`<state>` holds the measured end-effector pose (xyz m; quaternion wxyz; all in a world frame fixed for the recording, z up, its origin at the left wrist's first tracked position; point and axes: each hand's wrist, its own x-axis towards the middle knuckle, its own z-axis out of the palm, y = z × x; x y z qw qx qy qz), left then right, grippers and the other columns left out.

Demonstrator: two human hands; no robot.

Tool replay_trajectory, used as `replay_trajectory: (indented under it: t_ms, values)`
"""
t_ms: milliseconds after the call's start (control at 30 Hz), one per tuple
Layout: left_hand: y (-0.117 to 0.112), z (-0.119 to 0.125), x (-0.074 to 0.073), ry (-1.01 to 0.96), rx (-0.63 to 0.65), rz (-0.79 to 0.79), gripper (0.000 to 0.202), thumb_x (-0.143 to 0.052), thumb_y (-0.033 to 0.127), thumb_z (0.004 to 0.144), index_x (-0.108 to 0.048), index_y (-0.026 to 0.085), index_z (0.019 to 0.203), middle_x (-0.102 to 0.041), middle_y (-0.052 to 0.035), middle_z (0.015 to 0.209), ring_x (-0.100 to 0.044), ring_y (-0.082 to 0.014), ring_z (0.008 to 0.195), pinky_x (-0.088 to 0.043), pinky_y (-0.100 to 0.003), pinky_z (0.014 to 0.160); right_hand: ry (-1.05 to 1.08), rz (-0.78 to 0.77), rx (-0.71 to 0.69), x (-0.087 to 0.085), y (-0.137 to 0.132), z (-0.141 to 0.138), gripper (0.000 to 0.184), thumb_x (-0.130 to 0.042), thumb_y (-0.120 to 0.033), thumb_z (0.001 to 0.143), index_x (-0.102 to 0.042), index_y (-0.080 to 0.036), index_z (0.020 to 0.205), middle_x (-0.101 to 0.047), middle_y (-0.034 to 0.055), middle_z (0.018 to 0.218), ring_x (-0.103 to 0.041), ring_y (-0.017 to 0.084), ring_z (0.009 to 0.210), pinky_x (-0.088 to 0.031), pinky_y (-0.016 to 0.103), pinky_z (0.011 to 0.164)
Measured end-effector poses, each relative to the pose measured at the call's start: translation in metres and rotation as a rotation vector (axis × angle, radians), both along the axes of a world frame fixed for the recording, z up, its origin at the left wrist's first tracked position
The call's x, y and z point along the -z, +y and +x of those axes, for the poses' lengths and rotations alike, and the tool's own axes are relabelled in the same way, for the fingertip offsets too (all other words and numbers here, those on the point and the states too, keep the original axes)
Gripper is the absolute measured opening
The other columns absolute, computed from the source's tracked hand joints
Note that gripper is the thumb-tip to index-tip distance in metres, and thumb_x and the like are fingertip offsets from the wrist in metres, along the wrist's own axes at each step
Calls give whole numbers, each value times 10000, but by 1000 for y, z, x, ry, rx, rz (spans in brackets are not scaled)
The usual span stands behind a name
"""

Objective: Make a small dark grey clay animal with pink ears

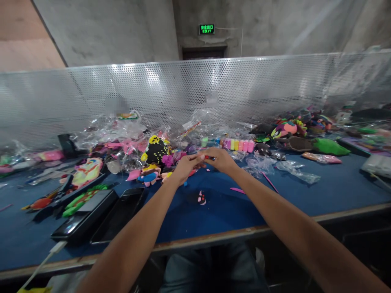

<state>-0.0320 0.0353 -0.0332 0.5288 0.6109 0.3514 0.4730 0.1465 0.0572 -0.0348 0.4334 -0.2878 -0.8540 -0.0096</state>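
Note:
My left hand (pixel 188 166) and my right hand (pixel 220 159) meet above the blue table, their fingertips pinched together. Between them shows a small red piece of modelling clay (pixel 207 157), partly hidden by the fingers. Below the hands, on the tabletop, sits a small black clay figure (pixel 201 198) with red and pink parts. A pink modelling tool (pixel 237 190) lies to its right, near my right forearm. Further right rests another slim pink tool (pixel 269 182).
Clay figures, among them a black one with yellow dots (pixel 156 151), crowd the table behind my left hand. A row of coloured clay packs (pixel 238 145) and plastic wrappers lie behind. A power bank (pixel 84 215) and black tray (pixel 120 215) sit left. A perforated metal screen (pixel 259 87) stands behind.

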Motion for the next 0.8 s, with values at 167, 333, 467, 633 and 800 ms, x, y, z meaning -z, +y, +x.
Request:
replay_trajectory:
  t_ms: [167,333,467,633,800]
  values:
    - [1,-1,0,-23,7,-7,541,-827,588,587,-774,139,883,-738,-66,766,-654,-143,650,-446,-261,670,-13,-8,5,-1,0,1,297,-706,-236,849,-739,-267,1143,-761,58,1090,-704,227,983,-542,352,877]
    - [4,-3,1,34,-49,67,528,-786,635,608,-779,139,786,-708,-35,643,-649,-159,611,-486,-300,718,-21,-36,31,-3,-3,0,215,-693,-268,871,-765,-249,1073,-774,53,927,-701,197,828,-530,298,761]
    - [7,-4,3,31,-51,92,509,-795,610,618,-784,147,830,-733,-41,725,-655,-166,639,-492,-311,734,-6,-49,30,-3,-3,1,220,-674,-260,885,-762,-261,1086,-777,53,963,-706,210,880,-534,315,795]
    - [10,-4,5,28,-68,99,524,-774,622,641,-780,135,835,-723,-51,701,-650,-170,635,-488,-311,716,1,-23,9,-2,-2,1,303,-707,-267,855,-733,-277,1156,-762,57,1074,-703,224,957,-541,343,853]
    - [7,-3,3,58,-72,115,509,-788,610,621,-778,143,825,-721,-36,724,-646,-169,643,-494,-315,732,2,-41,28,-3,-1,1,242,-647,-296,905,-751,-281,1123,-778,49,999,-710,218,921,-548,330,810]
